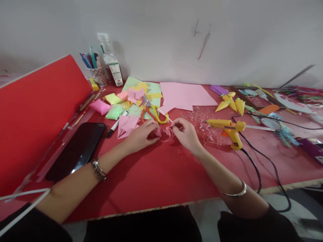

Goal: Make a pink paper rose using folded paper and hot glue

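My left hand point(143, 136) is closed around a small piece of pink paper point(157, 132), low over the middle of the red table. Close on its right, my right hand point(185, 132) pinches a thin white stick point(165, 115) that slants up and to the left. Curled pink strips point(168, 133) show between the two hands. Just behind them lie scissors point(157, 114) with orange and yellow handles. Folded pink paper point(127, 126) rests to the left of my left hand.
A yellow glue gun point(227, 127) with a black cord lies at the right. A black phone point(77, 151) is beside my left forearm. Pink sheets point(186, 95), yellow paper flowers point(232, 102), a bottle point(112, 65) and a pen cup point(99, 75) stand or lie near the wall.
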### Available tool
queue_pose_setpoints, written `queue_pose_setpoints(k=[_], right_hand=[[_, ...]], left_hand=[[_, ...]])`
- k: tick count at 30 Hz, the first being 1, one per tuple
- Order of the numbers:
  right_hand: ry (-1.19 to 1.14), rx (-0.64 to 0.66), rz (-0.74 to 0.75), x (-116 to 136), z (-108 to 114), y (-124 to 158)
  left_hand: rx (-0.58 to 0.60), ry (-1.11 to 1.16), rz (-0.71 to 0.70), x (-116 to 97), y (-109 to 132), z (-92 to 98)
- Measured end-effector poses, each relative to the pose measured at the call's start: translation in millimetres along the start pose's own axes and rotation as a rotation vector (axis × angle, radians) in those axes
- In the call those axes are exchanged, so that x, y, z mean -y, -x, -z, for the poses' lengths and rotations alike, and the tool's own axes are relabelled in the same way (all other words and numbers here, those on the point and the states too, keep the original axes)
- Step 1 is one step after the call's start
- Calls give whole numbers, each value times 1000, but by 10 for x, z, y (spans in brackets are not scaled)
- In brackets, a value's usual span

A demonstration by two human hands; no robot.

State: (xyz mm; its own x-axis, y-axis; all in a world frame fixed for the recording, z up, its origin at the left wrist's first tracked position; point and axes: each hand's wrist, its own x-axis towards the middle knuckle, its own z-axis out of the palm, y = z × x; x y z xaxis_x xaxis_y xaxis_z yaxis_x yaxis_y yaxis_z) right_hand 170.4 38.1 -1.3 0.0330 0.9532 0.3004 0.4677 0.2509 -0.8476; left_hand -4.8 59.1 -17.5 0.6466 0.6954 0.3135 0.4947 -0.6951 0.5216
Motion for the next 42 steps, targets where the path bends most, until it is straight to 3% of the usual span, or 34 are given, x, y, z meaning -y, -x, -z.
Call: queue_pose_setpoints(k=[5, 11, 19, 24, 27, 32, 42], right_hand=[[107, 125, 76, -19, 1, 33], [261, 125, 211, -7, 3, 47], [175, 272, 125, 12, -21, 72], [123, 234, 117, 34, 31, 58], [85, 291, 106, 53, 42, 60], [175, 383, 155, 67, 24, 80], [302, 327, 71, 45, 11, 84]], left_hand=[[-5, -81, -3, -63, 86, 46], [9, -48, 26, -145, 208, 88], [-28, 28, 209, -213, 312, 95], [0, 18, 268, -242, 332, 105], [-34, 15, 290, -247, 332, 111], [-7, -51, 287, -244, 335, 108], [17, -67, 243, -208, 339, 109]])
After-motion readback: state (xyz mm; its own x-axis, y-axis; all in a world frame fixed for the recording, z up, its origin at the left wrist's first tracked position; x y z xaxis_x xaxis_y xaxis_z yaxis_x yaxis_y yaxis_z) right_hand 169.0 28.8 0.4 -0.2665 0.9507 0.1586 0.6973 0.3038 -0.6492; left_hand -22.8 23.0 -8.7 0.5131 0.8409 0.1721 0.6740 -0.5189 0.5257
